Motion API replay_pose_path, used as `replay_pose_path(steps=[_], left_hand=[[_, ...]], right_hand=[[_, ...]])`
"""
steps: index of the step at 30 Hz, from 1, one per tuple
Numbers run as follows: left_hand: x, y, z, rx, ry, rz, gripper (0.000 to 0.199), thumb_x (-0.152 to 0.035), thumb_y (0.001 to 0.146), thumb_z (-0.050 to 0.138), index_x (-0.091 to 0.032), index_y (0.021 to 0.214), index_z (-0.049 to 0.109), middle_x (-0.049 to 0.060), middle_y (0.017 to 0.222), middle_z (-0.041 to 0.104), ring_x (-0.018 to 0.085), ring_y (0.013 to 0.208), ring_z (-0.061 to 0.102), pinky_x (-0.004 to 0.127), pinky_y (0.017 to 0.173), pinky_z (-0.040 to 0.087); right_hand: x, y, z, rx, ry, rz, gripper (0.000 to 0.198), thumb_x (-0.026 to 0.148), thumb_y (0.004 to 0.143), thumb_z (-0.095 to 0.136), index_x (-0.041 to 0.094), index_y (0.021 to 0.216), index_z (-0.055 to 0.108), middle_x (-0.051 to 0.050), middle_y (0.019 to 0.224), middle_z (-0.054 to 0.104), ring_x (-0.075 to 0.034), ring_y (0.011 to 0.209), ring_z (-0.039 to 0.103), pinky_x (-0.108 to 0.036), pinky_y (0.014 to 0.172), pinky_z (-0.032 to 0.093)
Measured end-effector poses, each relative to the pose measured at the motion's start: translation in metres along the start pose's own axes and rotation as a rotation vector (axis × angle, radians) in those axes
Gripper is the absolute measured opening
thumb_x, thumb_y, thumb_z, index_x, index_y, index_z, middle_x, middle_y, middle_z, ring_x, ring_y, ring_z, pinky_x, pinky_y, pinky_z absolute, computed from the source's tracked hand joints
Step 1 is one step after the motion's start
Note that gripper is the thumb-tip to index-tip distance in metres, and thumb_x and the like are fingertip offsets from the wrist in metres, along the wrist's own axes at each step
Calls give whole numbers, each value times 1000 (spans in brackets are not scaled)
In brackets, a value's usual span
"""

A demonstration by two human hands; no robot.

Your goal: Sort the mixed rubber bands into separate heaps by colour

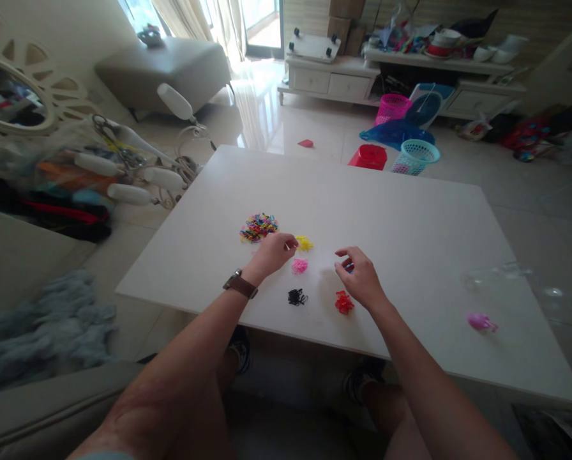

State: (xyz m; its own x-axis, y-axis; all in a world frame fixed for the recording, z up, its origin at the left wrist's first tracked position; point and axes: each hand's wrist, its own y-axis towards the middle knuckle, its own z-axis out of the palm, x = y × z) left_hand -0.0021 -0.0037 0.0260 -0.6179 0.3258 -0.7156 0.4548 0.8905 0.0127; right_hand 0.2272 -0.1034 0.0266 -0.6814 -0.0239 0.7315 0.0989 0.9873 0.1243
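Note:
My left hand (pixel 275 251), with a watch on its wrist, is over the table between the mixed pile of small coloured elastic bands (pixel 258 226) and the yellow pile (pixel 304 243). Its thumb and forefinger are pinched together, and what is between them is too small to make out. Just below it lies a pink pile (pixel 300 266); closer to me is a black pile of bands (pixel 296 297). My right hand (pixel 357 271) hovers with curved fingers apart. Some blue bands (pixel 348 268) show partly beneath it, mostly hidden. A red pile (pixel 344 302) sits just below that hand.
The white table (pixel 410 223) carries a pink-purple object (pixel 481 322) and a clear transparent item (pixel 496 275) at the right. Beyond its far edge stand a red stool or bin (pixel 369 157) and a light-blue basket (pixel 415 156). A white lamp frame (pixel 175 172) is at the left.

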Motion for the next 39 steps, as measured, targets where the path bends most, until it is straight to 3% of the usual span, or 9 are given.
replay_pose_path(steps=[4,13,39], left_hand=[[-19,-5,10,72,-7,103,14,-12,80,62,-17,83,75,4,75,72,14,67,62,24,65,46],[-41,-16,28,150,-55,172,15,-16,84,60,-19,84,75,4,76,72,15,70,63,26,68,45],[-39,-6,30,142,-66,197,14,-17,84,60,-18,84,74,3,74,71,14,69,62,26,67,46]], right_hand=[[6,-1,2,56,-2,-17,13,19,84,58,20,95,64,-3,97,67,-15,74,64,-31,73,52],[16,-5,8,142,14,-85,14,25,90,57,21,97,68,-5,95,73,-18,78,67,-33,78,52],[7,-3,3,92,-31,-15,16,28,91,56,23,84,70,-3,79,73,-18,70,64,-31,71,47]])
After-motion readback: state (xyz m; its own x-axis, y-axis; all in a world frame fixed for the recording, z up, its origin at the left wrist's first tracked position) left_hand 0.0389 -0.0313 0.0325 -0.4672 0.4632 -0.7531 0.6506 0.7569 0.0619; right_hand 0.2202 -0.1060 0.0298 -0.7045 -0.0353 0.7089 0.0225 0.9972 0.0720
